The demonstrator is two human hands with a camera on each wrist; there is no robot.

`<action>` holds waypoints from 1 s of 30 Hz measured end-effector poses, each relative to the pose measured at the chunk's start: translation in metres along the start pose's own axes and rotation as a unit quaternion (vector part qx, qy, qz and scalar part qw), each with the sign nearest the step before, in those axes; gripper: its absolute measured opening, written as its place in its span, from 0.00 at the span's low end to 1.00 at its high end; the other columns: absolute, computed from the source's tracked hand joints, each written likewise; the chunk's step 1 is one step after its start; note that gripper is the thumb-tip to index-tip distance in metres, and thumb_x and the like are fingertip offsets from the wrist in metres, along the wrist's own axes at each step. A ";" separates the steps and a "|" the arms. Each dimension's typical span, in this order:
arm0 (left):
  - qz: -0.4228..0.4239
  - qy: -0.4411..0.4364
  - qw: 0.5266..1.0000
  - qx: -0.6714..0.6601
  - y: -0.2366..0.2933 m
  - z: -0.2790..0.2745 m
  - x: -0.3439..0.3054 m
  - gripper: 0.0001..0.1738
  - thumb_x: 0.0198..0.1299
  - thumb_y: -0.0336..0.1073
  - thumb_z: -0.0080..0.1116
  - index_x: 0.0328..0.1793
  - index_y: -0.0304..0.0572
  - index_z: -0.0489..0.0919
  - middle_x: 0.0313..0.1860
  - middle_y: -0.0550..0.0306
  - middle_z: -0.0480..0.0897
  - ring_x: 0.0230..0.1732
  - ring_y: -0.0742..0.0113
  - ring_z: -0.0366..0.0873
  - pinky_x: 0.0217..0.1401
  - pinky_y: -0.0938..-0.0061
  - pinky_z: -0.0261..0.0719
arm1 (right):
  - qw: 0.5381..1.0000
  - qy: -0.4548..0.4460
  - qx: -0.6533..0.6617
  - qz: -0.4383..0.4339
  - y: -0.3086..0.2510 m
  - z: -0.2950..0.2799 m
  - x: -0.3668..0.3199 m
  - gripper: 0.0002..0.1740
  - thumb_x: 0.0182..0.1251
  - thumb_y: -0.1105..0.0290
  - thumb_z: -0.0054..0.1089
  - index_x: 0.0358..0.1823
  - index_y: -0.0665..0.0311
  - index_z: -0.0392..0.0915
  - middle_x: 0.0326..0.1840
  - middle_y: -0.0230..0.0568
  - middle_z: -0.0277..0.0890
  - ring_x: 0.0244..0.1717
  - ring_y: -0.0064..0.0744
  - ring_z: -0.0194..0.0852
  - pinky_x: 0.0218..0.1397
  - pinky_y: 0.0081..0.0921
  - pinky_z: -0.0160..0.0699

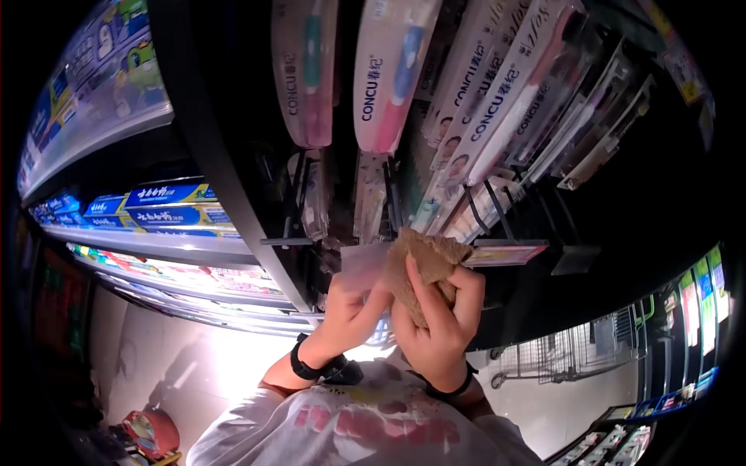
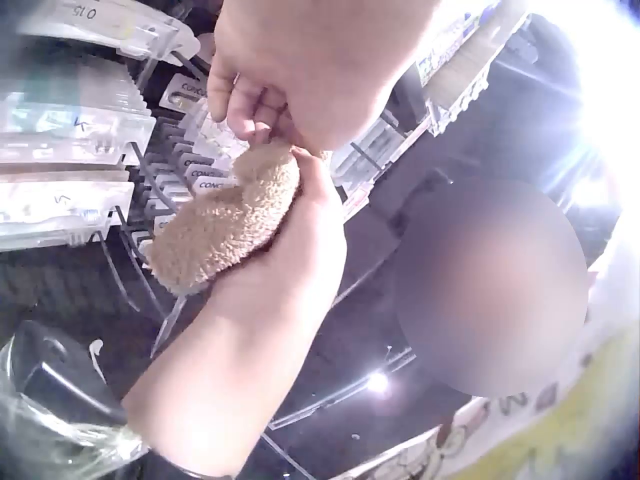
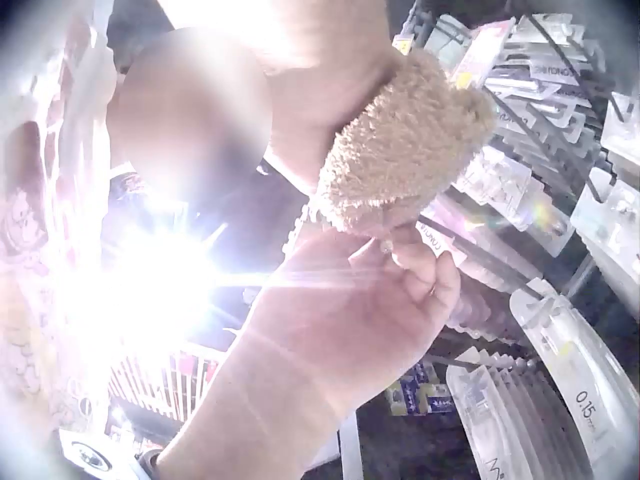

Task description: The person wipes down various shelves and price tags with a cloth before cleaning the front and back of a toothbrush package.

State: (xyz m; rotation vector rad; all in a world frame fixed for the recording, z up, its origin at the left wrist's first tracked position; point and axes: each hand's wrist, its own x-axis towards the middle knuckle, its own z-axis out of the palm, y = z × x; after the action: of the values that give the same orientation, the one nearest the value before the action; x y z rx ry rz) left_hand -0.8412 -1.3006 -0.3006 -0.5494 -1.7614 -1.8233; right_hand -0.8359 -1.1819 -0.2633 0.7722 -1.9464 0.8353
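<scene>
A brown, fuzzy cloth [image 1: 427, 260] is bunched in my right hand [image 1: 439, 326], its fingers and thumb gripping the folds. My left hand [image 1: 348, 314] is close beside it, its fingers curled at the lower edge of a pale translucent plate [image 1: 364, 268]. Part of that plate lies behind the cloth. In the left wrist view the cloth [image 2: 230, 220] bulges out along my right hand [image 2: 310, 220]. From the right wrist, my left hand [image 3: 370, 290] shows bent fingers just under the cloth [image 3: 405, 140].
Packaged toothbrushes [image 1: 381, 78] hang on hooks above and ahead of the hands. A pink-edged label holder [image 1: 509, 252] sticks out at right. Boxed toothpaste [image 1: 175, 206] fills the left shelves. Behind on the right is a wire shopping cart [image 1: 567, 353]; a red container [image 1: 151, 431] is at lower left.
</scene>
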 end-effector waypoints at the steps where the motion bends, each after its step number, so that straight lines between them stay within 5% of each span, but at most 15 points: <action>1: -0.011 -0.011 1.000 0.025 0.001 -0.002 -0.002 0.07 0.57 0.28 0.48 0.32 0.31 0.75 0.27 0.48 0.75 0.29 0.54 0.70 0.35 0.72 0.68 | 1.000 -0.006 0.003 0.000 0.001 -0.002 -0.002 0.22 0.40 0.85 0.60 0.42 0.66 0.80 0.38 0.43 0.64 0.38 0.39 0.69 0.38 0.27 0.70; 8: -0.044 -0.021 0.996 0.073 0.010 -0.004 0.000 0.11 0.62 0.32 0.45 0.31 0.32 0.74 0.19 0.54 0.72 0.20 0.67 0.66 0.25 0.77 0.66 | 0.997 -0.065 0.041 0.028 0.004 -0.015 -0.015 0.20 0.39 0.85 0.57 0.39 0.67 0.80 0.39 0.44 0.65 0.36 0.40 0.70 0.38 0.29 0.70; 12: -0.065 -0.012 0.998 0.005 0.004 -0.001 -0.003 0.14 0.64 0.36 0.45 0.33 0.31 0.76 0.17 0.61 0.71 0.21 0.77 0.65 0.24 0.80 0.64 | 0.998 0.004 0.025 0.060 0.014 -0.014 -0.018 0.19 0.39 0.82 0.61 0.39 0.66 0.79 0.38 0.42 0.66 0.35 0.40 0.70 0.36 0.29 0.71; 15: -0.057 -0.007 0.998 0.017 0.002 0.001 -0.004 0.15 0.64 0.36 0.46 0.32 0.31 0.77 0.17 0.61 0.71 0.20 0.77 0.65 0.24 0.80 0.64 | 0.996 -0.015 0.044 0.076 0.014 -0.020 -0.016 0.24 0.44 0.85 0.56 0.48 0.67 0.77 0.42 0.44 0.65 0.43 0.38 0.70 0.48 0.28 0.69; 18: -0.061 -0.020 0.997 0.042 0.004 -0.002 -0.004 0.15 0.65 0.36 0.45 0.34 0.31 0.77 0.17 0.61 0.71 0.20 0.76 0.65 0.24 0.80 0.64 | 0.997 -0.034 0.047 0.059 0.010 -0.018 -0.006 0.24 0.44 0.84 0.57 0.48 0.67 0.77 0.42 0.43 0.65 0.43 0.39 0.70 0.48 0.28 0.69; 23: -0.040 -0.038 0.996 0.063 0.015 -0.007 -0.003 0.13 0.64 0.33 0.46 0.37 0.28 0.75 0.25 0.53 0.77 0.24 0.71 0.76 0.29 0.79 0.73 | 0.997 -0.042 0.001 -0.061 0.006 -0.009 0.007 0.20 0.40 0.77 0.63 0.40 0.63 0.79 0.37 0.43 0.65 0.34 0.44 0.68 0.32 0.34 0.72; 28: -0.076 -0.059 0.995 0.033 0.014 -0.010 -0.004 0.11 0.62 0.32 0.48 0.42 0.29 0.75 0.30 0.50 0.78 0.29 0.69 0.77 0.32 0.78 0.73 | 0.996 -0.083 0.007 -0.014 -0.001 -0.014 -0.004 0.21 0.39 0.81 0.59 0.41 0.64 0.79 0.37 0.43 0.65 0.36 0.43 0.69 0.36 0.33 0.71; 30: -0.012 -0.052 0.995 0.089 0.005 -0.011 -0.005 0.11 0.59 0.31 0.51 0.44 0.29 0.74 0.35 0.48 0.78 0.34 0.65 0.77 0.37 0.75 0.73 | 0.995 -0.093 0.030 0.023 0.000 -0.013 -0.009 0.23 0.40 0.85 0.55 0.43 0.65 0.79 0.37 0.43 0.66 0.38 0.43 0.69 0.40 0.32 0.70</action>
State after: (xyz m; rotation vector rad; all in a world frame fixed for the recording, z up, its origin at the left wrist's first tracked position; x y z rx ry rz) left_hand -0.8337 -1.3107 -0.3003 -0.5634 -1.9849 -1.6576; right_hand -0.8257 -1.1698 -0.2660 0.8704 -2.1173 0.8804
